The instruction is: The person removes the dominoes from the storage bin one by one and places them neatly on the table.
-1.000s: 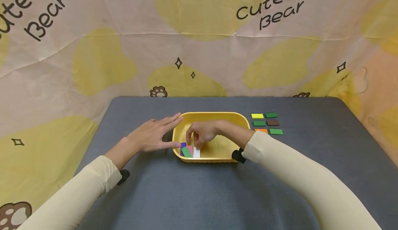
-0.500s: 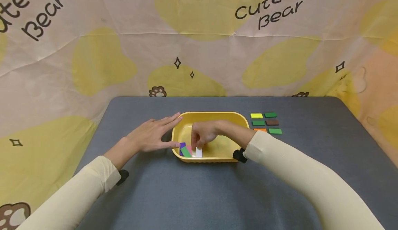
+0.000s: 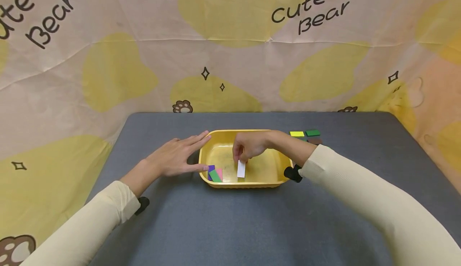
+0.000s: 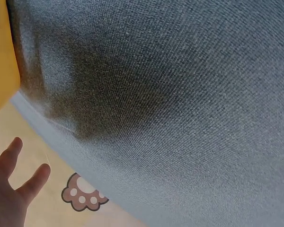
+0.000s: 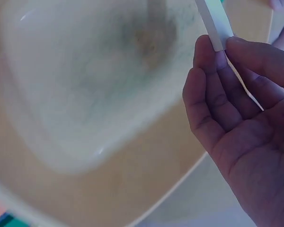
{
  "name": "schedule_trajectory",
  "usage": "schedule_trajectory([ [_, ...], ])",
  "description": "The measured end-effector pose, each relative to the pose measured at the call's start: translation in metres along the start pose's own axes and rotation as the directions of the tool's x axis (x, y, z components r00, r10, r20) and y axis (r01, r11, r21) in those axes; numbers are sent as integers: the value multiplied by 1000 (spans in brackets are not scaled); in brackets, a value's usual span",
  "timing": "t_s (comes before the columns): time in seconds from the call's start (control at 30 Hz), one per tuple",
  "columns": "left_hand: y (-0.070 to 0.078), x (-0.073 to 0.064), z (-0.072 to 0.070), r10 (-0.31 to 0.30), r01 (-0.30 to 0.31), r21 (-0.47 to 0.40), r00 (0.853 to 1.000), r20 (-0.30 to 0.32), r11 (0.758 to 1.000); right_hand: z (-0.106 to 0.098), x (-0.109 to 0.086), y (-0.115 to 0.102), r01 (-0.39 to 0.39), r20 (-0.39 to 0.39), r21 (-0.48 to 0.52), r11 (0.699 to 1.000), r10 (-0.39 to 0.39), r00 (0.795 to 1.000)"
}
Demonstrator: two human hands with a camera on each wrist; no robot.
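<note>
Cream sleeves point(image 3: 83, 225), ribbed cuffs point(image 3: 312, 161), black wrist cameras point(image 3: 293, 173).

Creased, yellow-patched cloth point(image 3: 252, 60) lettered "Cute Bear" hangs behind; in front, a grey-blue tabletop point(image 3: 216, 226).

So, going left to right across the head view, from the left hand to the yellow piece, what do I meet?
Left hand, purple piece, pink piece, white piece, yellow piece. Left out for overlapping: green piece in the tray, right hand.

Head view is facing twelve o'clock and downward; both wrist views are looking closer, sharing the tray point(image 3: 266, 168): left at ten o'clock, right towards nine.
</note>
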State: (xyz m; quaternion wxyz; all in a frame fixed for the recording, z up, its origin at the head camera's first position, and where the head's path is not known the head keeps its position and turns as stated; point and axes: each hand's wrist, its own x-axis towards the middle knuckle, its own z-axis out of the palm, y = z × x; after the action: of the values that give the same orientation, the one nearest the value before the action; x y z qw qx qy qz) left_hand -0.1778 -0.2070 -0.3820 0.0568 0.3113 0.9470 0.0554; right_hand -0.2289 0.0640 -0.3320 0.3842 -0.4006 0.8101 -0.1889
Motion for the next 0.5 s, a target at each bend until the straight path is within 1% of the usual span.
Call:
schedule_trajectory([
  [0.1, 0, 0, 0, 4, -4, -1, 1000, -2, 1000, -6, -12, 6, -10, -36, 11, 1000, 10, 999],
  [0.27, 1, -1, -1, 13, -13, -1, 1000, -3, 1000, -16, -35, 21, 15, -126, 51, 999, -8, 992],
  [0.4, 1, -1, -1, 13, -13, 0, 1000, -2, 1000, -23, -52, 35, -15, -199, 81, 997, 31, 980],
  [0.5, 1, -1, -1, 11, -11, 5, 1000, -2, 1000, -28, -65, 44, -49, -234, 89, 995, 69, 970],
])
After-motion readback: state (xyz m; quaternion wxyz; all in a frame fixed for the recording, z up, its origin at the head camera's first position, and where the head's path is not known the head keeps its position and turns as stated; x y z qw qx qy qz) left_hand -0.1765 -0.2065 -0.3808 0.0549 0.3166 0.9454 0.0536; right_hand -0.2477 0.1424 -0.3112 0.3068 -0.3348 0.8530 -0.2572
